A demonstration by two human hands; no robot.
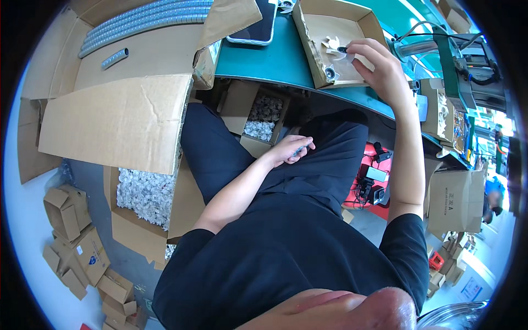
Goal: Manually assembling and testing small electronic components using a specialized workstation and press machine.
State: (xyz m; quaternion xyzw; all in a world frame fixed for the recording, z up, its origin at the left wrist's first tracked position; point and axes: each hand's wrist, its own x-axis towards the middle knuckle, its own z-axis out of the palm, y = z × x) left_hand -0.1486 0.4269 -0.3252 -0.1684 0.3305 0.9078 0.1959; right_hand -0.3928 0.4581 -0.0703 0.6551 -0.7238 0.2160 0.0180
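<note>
Head view: low over the lap, left hand point(291, 150) curled nearly closed around a small grey-blue piece point(299, 150). Best held steady there, firm enough against a drop but without squeezing. Farther out, over the green bench point(242, 65), right hand point(382, 65) reaching into a shallow cardboard box point(346, 84), thumb and fingers partly open, tips at a small dark part point(342, 49) inside. No telling whether firmly pinched or only touched. For a clean hold, set thumb opposite forefinger on the edges of the part, lift the wrist clear of the box wall, and avoid dragging through the white pieces point(333, 43) just beside. Also worth sparing from a knock: a small round part point(330, 72) near the close left corner of the same box.

Hard to make out: most of the grey-blue piece, tucked under curled fingers; the full shape of the dark part, partly covered by fingertips; the number of white pieces, overlapping. Beyond, a phone or tablet point(253, 25), cut off at the upper edge, as are the rows of grey tubes point(146, 25) in the big carton point(110, 121) on the left.
</note>
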